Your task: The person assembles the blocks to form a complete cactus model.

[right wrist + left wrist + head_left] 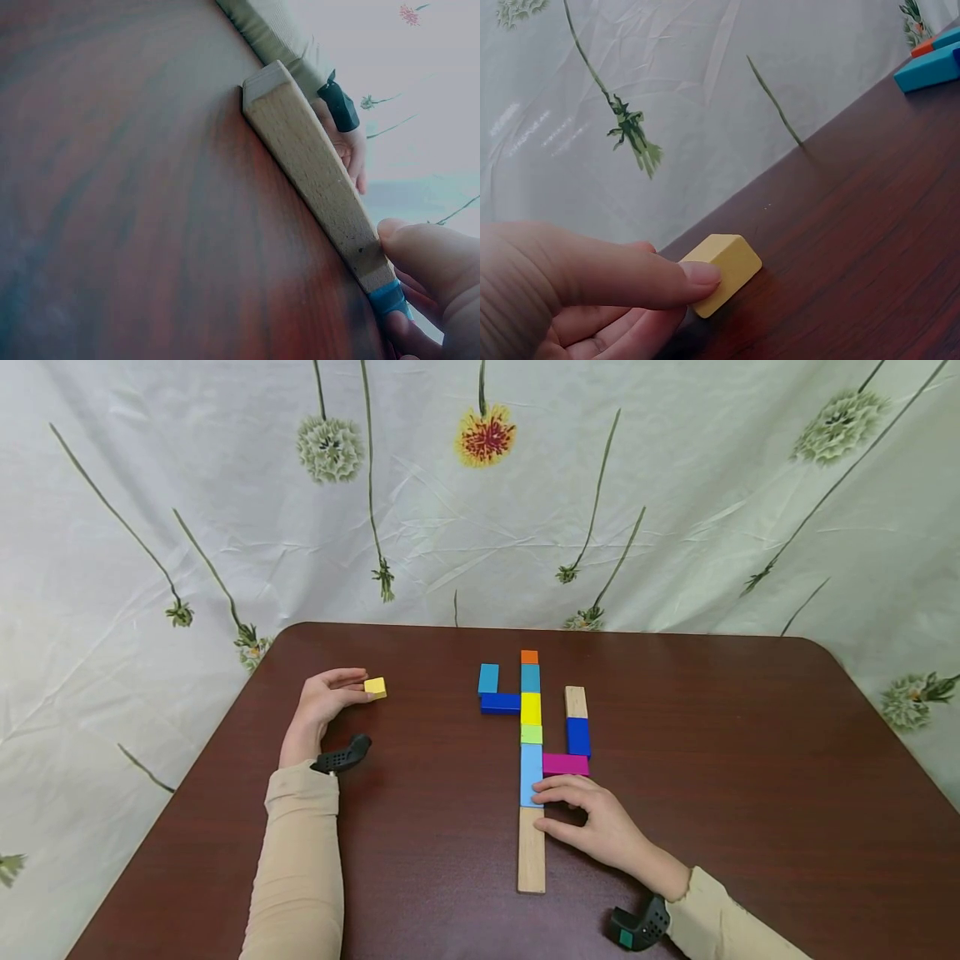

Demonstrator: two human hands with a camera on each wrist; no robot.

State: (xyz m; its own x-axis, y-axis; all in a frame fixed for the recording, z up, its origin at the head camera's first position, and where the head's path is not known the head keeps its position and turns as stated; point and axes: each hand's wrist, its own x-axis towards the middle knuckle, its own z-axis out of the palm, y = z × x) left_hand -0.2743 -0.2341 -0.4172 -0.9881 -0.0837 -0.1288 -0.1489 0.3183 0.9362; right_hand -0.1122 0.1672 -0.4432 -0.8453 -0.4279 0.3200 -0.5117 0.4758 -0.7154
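Note:
My left hand (324, 700) pinches a small yellow block (376, 687) at the table's far left; in the left wrist view the thumb presses on that block (731, 266). A column of blocks runs toward me in the middle. My right hand (588, 822) lies over its near part, fingertips touching the light blue block (531, 764) and thumb at the edge of the long plain wooden block (532, 860). In the right wrist view the thumb (420, 244) touches the wooden block (315, 172), while the other fingers are partly hidden.
Farther up the column are green (531, 734), yellow (531, 708), blue (530, 677) and orange (529, 657) blocks. Dark blue (500, 703) and blue (488, 678) blocks branch left; magenta (566, 764), dark blue (578, 737) and wooden (575, 702) blocks branch right. A flowered cloth (420, 485) hangs behind the table.

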